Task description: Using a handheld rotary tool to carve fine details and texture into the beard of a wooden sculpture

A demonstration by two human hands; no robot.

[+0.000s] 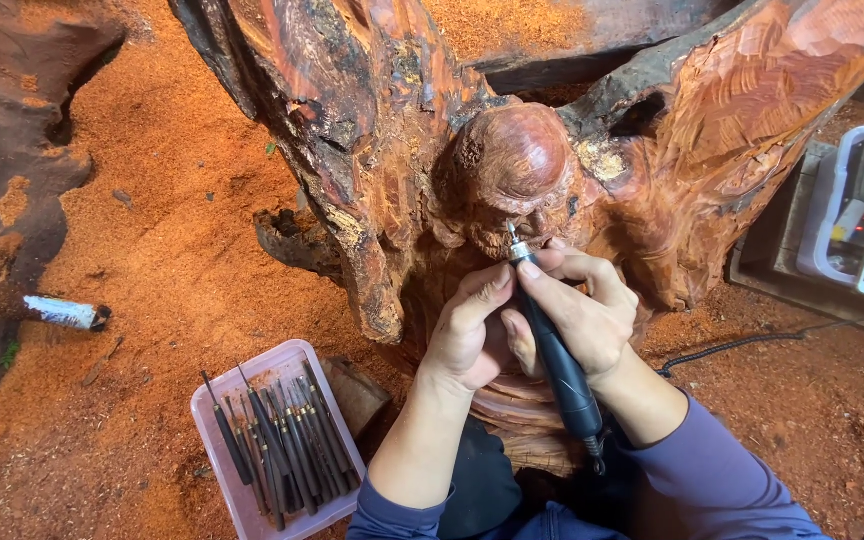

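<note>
A large reddish-brown carved tree root [432,150], gnarled and chisel-marked, rises from a floor covered in fine orange-red sawdust [152,200]. At the root's centre sits a rounded, smooth knob of carved wood [512,160]. Just below that knob, the right hand [587,320] is clenched pen-fashion around a slim dark blue rotary carving handpiece [557,355], whose thin metal bit touches the root's surface under the knob. The left hand [467,335] is curled beside it, thumb pressed against the tool's neck and knuckles resting against the root; it steadies rather than grasps. Both sleeves are dull purple.

Left of the root's base, on the sawdust, lies a pale pink rectangular plastic tray [252,410] filled with dark-handled carving bits. Further left of the root, a short white-wrapped stick [67,313] lies by a dark slab of wood. Right of the root, a white control box [857,210] with a small display sits in a grey tray, and a black cord [742,345] runs from it across the sawdust toward the root.
</note>
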